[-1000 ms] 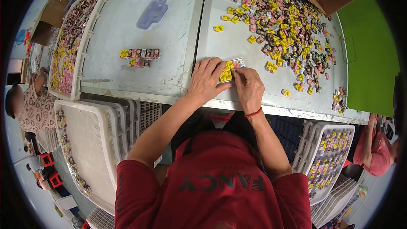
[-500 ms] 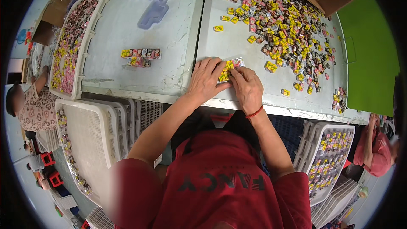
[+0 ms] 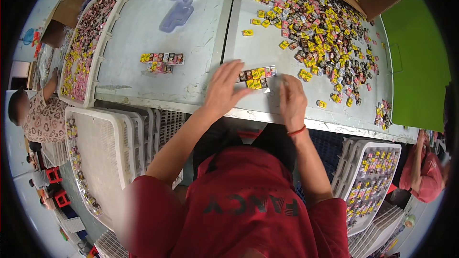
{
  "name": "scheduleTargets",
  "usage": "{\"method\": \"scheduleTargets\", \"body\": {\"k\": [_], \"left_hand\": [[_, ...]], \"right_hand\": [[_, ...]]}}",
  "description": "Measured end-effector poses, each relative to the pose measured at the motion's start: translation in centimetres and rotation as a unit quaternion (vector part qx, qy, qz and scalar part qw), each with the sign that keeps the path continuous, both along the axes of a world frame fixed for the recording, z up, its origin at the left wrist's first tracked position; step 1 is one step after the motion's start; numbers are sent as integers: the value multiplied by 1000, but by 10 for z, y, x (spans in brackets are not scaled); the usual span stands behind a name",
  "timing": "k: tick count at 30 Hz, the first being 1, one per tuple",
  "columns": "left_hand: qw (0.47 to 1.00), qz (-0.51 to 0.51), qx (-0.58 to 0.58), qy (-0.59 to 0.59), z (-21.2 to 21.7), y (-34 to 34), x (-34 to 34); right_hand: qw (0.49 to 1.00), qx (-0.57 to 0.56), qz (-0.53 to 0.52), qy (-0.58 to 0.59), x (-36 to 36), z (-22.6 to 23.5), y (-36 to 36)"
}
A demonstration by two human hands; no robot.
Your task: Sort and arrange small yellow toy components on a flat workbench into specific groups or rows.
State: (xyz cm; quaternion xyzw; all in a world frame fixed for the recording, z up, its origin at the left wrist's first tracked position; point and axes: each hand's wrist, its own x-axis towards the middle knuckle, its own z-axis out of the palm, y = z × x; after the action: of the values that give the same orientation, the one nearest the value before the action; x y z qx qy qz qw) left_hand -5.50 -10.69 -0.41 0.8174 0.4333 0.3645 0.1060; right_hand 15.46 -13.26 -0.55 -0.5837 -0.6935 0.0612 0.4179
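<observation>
In front of me on the table lies a neat block of small yellow, black and pink packets (image 3: pixel 256 77), set side by side in rows. My left hand (image 3: pixel 223 90) is beside its left end, fingers stretched out and the thumb close to the lower packets. I cannot tell whether that thumb touches them. To the right of the block, apart from it, hovers my right hand (image 3: pixel 293 99), its fingers loosely bent and nothing visible in them. Further left sits a similar arranged group of packets (image 3: pixel 162 62).
Loose packets (image 3: pixel 325 38) are heaped across the right of the table. Clear bluish plastic trays (image 3: pixel 177 13) lie at the back. A white crate (image 3: pixel 92 88) of packets stands left; stacked white trays (image 3: pixel 107 138) stand below the table edge. Co-workers are at both sides.
Both hands have drawn away from the packet block, the left one leftward and the right one rightward. More of the block shows now.
</observation>
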Motion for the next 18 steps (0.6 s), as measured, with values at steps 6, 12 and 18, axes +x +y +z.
{"method": "scheduleTargets", "body": {"k": [6,12,18], "left_hand": [[963,149,-200,-106,-1,-14,-29],[913,164,-285,-239,-16,-3,-7],[896,164,-201,-360,-4,1,-24]], "right_hand": [[936,-320,8,145,2,13,32],[917,-321,26,234,12,-3,28],[805,-401,66,431,-1,16,25]]}}
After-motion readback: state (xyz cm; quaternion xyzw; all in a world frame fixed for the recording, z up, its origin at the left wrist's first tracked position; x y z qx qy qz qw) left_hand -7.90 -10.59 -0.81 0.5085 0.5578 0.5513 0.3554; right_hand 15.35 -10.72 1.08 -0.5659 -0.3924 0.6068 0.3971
